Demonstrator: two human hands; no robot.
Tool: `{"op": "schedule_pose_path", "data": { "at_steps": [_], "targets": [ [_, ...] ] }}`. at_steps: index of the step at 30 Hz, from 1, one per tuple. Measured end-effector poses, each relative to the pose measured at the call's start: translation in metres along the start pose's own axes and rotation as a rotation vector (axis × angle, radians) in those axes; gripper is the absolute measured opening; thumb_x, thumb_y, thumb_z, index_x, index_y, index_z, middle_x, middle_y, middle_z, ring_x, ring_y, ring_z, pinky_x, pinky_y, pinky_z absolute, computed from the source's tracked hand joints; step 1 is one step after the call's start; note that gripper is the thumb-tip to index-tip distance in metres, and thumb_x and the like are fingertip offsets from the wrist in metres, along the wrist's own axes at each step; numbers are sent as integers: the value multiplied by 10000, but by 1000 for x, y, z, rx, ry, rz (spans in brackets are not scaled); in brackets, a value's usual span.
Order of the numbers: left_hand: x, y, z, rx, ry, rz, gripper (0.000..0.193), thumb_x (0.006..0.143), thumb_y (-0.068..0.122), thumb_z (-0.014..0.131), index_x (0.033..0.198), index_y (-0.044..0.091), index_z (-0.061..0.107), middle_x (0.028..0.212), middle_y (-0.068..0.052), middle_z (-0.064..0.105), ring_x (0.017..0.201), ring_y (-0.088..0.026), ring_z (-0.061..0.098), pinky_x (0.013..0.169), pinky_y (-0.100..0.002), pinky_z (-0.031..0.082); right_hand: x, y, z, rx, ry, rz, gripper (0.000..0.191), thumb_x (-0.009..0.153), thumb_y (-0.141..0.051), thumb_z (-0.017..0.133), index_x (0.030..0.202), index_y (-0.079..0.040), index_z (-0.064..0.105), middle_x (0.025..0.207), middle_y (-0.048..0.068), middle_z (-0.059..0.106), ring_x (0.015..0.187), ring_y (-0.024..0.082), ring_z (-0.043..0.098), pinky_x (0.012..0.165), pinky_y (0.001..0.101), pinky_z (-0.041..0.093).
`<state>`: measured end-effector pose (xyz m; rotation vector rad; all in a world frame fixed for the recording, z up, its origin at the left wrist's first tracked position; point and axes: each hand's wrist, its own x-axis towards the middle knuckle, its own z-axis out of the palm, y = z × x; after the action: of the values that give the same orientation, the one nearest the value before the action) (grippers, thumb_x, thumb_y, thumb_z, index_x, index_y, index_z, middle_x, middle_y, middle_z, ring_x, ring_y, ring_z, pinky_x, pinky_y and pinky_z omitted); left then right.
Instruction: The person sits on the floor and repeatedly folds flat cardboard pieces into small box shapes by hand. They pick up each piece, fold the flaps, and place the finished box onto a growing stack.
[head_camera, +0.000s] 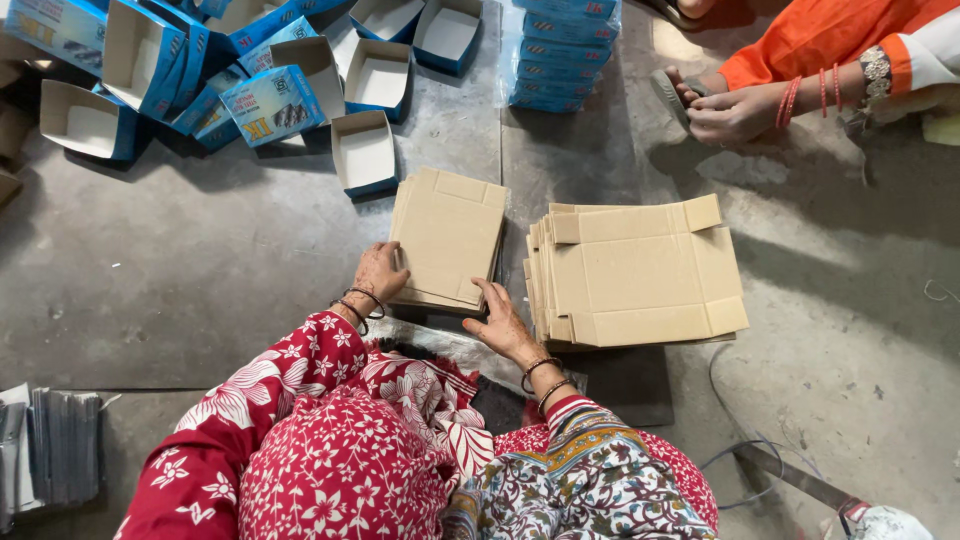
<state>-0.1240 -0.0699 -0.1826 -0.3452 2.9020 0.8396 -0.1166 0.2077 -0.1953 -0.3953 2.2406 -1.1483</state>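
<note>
Two hands on flat cardboard stack

— What lies around the flat cardboard sheets?

— Up and to their left, a heap of open blue boxes with white insides. Straight above the sheets' left edge, a wrapped stack of blue packs.

— Anyone near?

— Above and right of the sheets, another person's hand with red bangles and an orange sleeve. Far to the lower left, a grey bundle on the concrete floor; to the lower right, a thin wire.
</note>
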Motion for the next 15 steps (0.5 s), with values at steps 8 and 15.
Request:
{"op": "schedule_pose_path", "data": {
  "at_steps": [8, 15],
  "targets": [
    [10, -2, 0, -180, -28, -236, 771, 711, 309, 838, 1384, 53, 565, 1137, -189, 710, 1130, -340, 641, 1001, -431, 499, 14, 23, 2, 128, 93, -67, 909, 760, -205, 824, 1545, -162, 368, 1305, 135, 532, 1075, 235, 602, 850, 357, 572],
    [-4, -13, -8, -1089, -138, -304, 483, 879, -31, 690, 1357, 13, 643, 1150, -93, 729, 1016, -202, 665, 903, -337, 536, 12, 11, 3, 376, 73, 58, 955, 817, -115, 764, 1611, -176, 236, 1095, 98, 619, 938, 171, 637, 860, 341, 555]
  ]
}}
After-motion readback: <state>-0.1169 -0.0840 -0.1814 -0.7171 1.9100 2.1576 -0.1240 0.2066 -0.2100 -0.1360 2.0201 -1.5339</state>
